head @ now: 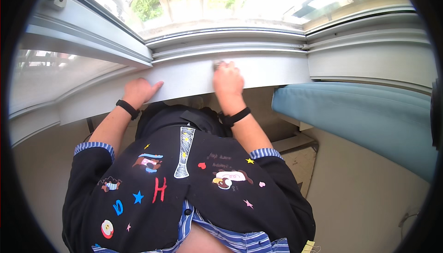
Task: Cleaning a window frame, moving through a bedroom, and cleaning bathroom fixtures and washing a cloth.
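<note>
A white window sill (187, 75) runs across in front of me, below the sliding window's tracks. On its left part rests my left hand (140, 90), the thumb spread to the right and nothing visible in it. Near the sill's middle, my right hand (229, 80) is closed around a small greyish thing (218, 65) that is blurred and mostly hidden by the fingers. Its kind cannot be told. The window track (228, 47) lies just beyond the right hand. Both wrists wear black bands.
Window panes (193, 7) rise beyond the sill, with bars and greenery outside. A white frame post (104, 38) slants at the left. To the right lies a light blue padded cushion (346, 107). Below it, a cardboard box (297, 163) stands by the wall.
</note>
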`<action>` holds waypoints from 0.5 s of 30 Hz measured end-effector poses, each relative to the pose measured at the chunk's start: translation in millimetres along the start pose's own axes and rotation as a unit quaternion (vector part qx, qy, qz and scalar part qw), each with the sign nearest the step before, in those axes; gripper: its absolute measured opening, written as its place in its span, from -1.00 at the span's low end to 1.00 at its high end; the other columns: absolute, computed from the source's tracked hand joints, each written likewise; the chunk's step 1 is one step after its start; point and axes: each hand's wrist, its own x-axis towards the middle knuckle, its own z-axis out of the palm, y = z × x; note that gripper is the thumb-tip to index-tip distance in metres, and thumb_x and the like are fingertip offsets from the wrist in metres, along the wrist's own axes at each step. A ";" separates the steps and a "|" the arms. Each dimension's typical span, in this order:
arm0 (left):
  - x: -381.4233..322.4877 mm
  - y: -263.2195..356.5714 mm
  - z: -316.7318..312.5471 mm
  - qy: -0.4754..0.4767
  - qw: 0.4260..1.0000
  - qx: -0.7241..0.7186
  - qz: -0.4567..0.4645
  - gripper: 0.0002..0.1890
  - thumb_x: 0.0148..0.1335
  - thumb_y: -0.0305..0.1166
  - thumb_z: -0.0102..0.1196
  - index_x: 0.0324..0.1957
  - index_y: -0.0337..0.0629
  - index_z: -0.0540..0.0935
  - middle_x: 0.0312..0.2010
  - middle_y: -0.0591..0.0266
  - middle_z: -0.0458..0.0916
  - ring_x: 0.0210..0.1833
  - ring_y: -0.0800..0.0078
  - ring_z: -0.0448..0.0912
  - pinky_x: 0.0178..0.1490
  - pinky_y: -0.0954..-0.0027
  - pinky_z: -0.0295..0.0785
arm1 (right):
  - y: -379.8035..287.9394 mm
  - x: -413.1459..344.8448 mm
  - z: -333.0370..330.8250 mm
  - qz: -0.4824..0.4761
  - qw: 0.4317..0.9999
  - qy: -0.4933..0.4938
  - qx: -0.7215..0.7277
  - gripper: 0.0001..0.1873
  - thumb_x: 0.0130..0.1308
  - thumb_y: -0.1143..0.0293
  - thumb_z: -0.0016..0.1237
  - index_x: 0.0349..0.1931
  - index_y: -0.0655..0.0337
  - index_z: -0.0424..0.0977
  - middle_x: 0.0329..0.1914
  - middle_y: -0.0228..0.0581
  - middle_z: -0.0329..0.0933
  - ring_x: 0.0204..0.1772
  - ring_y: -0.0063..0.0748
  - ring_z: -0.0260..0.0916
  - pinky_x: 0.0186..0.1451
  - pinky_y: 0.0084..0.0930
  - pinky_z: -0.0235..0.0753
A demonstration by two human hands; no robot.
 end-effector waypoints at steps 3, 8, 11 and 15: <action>-3.6 5.3 -2.4 0.012 1.000 0.011 -0.012 -0.14 0.27 0.45 -0.15 -0.36 -0.29 0.76 -0.34 -0.14 0.73 -0.20 -0.07 0.70 -0.12 0.03 0.58 | -51.4 -31.9 1.3 -0.146 0.987 -0.038 0.063 -0.76 0.28 0.24 0.08 -0.18 0.18 0.62 -0.20 -0.12 0.54 -0.16 -0.08 0.62 -0.20 -0.17 0.70; -1.4 1.9 4.5 0.024 1.000 0.006 -0.018 -0.13 0.25 0.46 -0.14 -0.37 -0.30 0.75 -0.37 -0.14 0.73 -0.24 -0.07 0.71 -0.15 0.03 0.59 | 13.3 -0.6 -28.0 -0.015 0.994 -0.092 0.052 -0.74 0.33 0.16 0.03 -0.13 0.07 0.64 -0.10 -0.08 0.55 -0.10 -0.02 0.62 -0.14 -0.08 0.67; -2.6 -0.5 8.8 0.037 0.999 0.005 -0.022 -0.13 0.25 0.46 -0.13 -0.37 -0.32 0.74 -0.38 -0.15 0.73 -0.24 -0.07 0.71 -0.16 0.04 0.59 | 107.7 36.5 -40.9 0.177 0.982 -0.061 0.007 -0.64 0.40 0.04 -0.09 0.00 -0.03 0.65 -0.04 -0.02 0.55 0.00 0.08 0.61 0.03 0.03 0.60; -2.0 3.1 4.5 0.049 0.999 -0.003 -0.024 -0.14 0.24 0.45 -0.11 -0.38 -0.32 0.73 -0.37 -0.15 0.72 -0.22 -0.08 0.71 -0.15 0.03 0.59 | 236.9 55.8 -46.7 0.373 0.928 -0.013 0.003 -0.59 0.40 0.01 -0.12 0.09 -0.05 0.63 0.22 -0.03 0.50 0.16 0.06 0.56 0.15 0.00 0.56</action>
